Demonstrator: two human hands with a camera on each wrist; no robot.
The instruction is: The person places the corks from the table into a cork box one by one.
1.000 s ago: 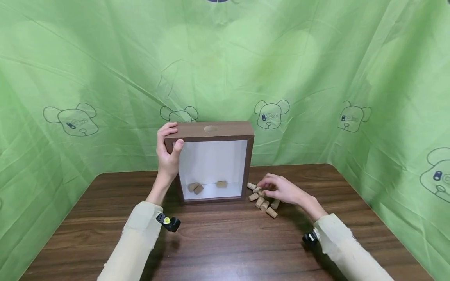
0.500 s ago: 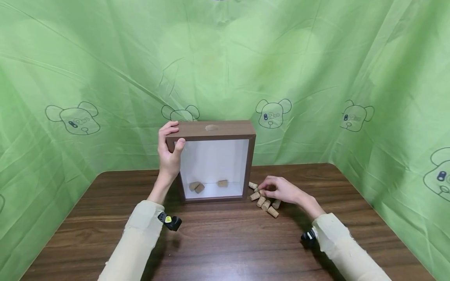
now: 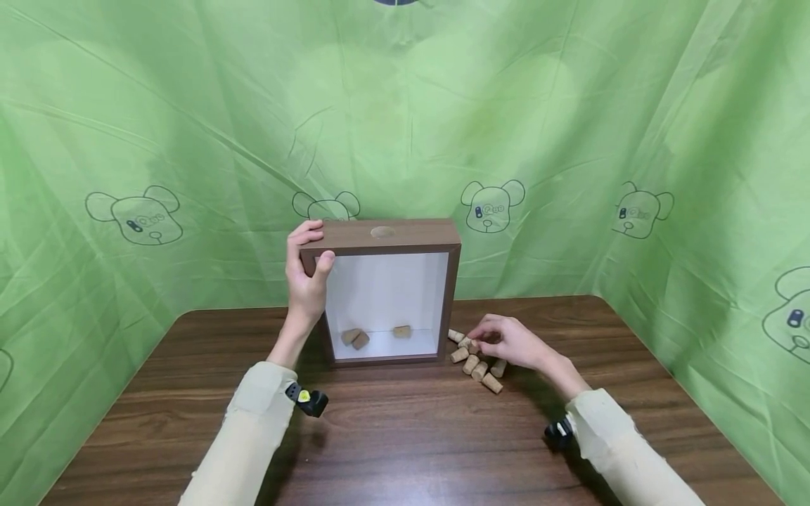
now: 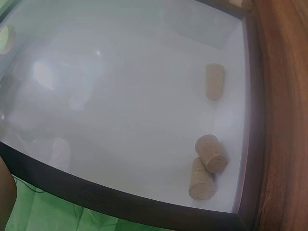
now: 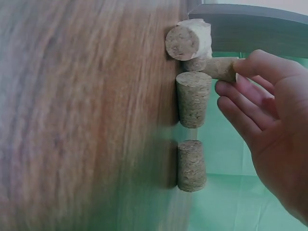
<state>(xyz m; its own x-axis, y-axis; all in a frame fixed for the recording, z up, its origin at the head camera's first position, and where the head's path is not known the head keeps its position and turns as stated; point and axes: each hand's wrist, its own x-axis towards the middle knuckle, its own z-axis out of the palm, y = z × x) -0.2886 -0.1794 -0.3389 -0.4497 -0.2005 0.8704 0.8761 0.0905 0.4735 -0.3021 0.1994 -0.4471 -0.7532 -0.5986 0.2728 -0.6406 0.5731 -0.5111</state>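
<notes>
A brown frame box (image 3: 454,295) with a clear front and a slot in its top stands upright on the table. My left hand (image 3: 306,288) grips its upper left corner, thumb on the front and fingers over the top. Three corks lie inside on the bottom; one cork (image 4: 214,82) is apart from two touching ones (image 4: 211,154). Right of the box, my right hand (image 3: 509,342) is over a loose pile of corks (image 3: 470,364). In the right wrist view the right hand (image 5: 276,106) pinches a cork (image 5: 221,68) between thumb and fingers, close above other corks (image 5: 194,98).
The brown wooden table (image 3: 392,436) extends in front of the box and to both sides. Green curtains (image 3: 380,105) with printed bear faces hang behind and beside it. The outermost cork (image 3: 492,383) of the pile lies toward the table's front.
The right hand's fingertips have shifted slightly at the pile. The left hand keeps its grip, and the box and the corks inside it have not visibly moved.
</notes>
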